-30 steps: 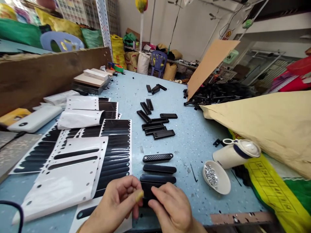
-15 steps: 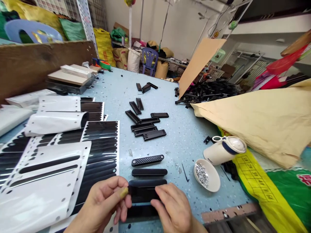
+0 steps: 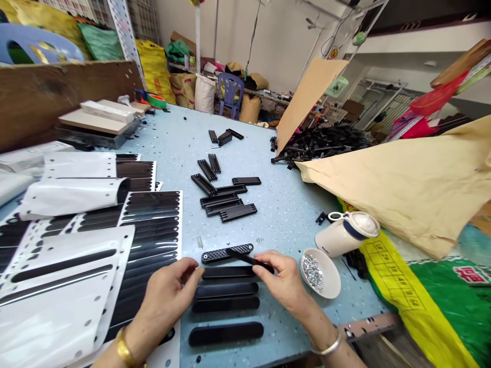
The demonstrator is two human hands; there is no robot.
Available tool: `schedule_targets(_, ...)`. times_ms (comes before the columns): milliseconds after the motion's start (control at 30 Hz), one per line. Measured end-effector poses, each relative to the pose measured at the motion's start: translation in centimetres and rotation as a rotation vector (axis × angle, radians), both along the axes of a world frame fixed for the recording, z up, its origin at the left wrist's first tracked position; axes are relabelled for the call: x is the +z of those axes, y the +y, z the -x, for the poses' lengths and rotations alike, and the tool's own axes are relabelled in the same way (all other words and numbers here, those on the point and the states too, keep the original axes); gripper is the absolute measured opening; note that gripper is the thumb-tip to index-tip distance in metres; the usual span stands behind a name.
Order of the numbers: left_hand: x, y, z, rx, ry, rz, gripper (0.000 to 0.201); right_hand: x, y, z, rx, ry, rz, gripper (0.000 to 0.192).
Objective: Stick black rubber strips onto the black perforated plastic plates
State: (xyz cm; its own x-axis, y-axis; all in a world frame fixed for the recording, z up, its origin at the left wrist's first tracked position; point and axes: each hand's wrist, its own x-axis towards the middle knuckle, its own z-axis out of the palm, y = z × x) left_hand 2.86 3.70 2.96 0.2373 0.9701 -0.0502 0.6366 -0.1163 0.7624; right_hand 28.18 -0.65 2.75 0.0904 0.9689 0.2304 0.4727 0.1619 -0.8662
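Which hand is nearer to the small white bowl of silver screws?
Right. The right hand is just left of the small white bowl of silver screws; the left hand is farther left, across the black strips.

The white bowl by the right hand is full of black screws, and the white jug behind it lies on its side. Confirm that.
Not quite. In the head view the white bowl by the right hand holds small silvery bits, not black screws. The white jug behind it does lie on its side.
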Motion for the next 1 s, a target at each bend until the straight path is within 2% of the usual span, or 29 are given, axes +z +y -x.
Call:
schedule_targets(133,-1.1,0.0,-0.3,-0.094,0.086,-0.085,0.031,-1.4,-0.7,1.4,0.061,-0.011,0.013,0.013)
schedule_targets(267,-0.8,0.0,0.1,-0.156,0.118,-0.084,0.030,-1.1,-1.4,1.7,0.104,-0.051,-0.020,0.014)
schedule_targets(367,-0.6,0.3,0.5,-0.090,0.110,-0.119,0.029,-0.2,-0.5,1.0,0.089,-0.094,-0.094,0.015)
schedule_targets(500,-1.1,1.2,0.4,0.057,0.062,-0.182,0.030,0.1,2.4,0.1,0.058,-0.159,-0.203,0.016)
schedule_targets(633,-1.8,2.0,-0.2,0.022,0.006,-0.187,0.027,-1.2,4.5,0.0,0.105,-0.196,-0.196,0.014)
schedule_targets(767,-2.4,2.0,-0.5,0.007,-0.026,-0.201,0.027,-1.8,3.8,-0.1,0.160,-0.225,-0.150,0.015)
schedule_targets(1000,-2.1,1.5,-0.6,0.013,-0.057,-0.198,0.022,-1.4,2.9,-0.5,0.183,-0.310,-0.210,0.015)
